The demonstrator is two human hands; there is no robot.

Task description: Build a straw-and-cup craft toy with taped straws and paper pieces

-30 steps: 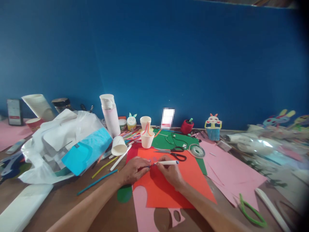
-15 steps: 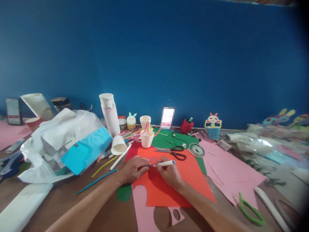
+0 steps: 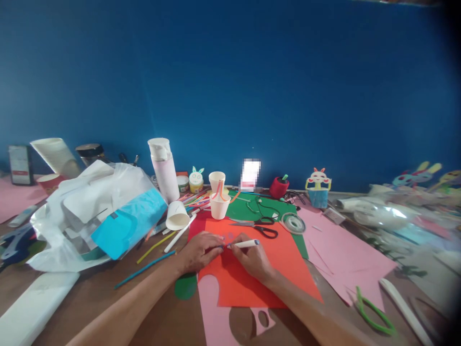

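My right hand (image 3: 251,257) is closed around a white marker (image 3: 247,244) with a blue end, its tip pointing left and low over an orange sheet of paper (image 3: 266,283). Just across from the tip, my left hand (image 3: 201,250) rests at the sheet's left side, thumb and fingers drawn together. Whatever lies between those fingertips is too small to make out. Black-handled scissors (image 3: 264,228) lie on the sheet beyond my right hand. A white paper cup (image 3: 219,207) with orange strips stands at the sheet's far edge, a second cup (image 3: 217,180) above it.
A plastic bag (image 3: 90,216) fills the left side. A tipped cup (image 3: 177,216), blue pipe cleaner (image 3: 146,269) and white bottle (image 3: 163,173) are nearer. Right are a tape roll (image 3: 293,223), pink sheets (image 3: 345,254) and a green pipe cleaner loop (image 3: 374,315). A blue wall stands behind.
The back end of the marker has shifted slightly left in my right hand. My left hand holds nearly the same place.
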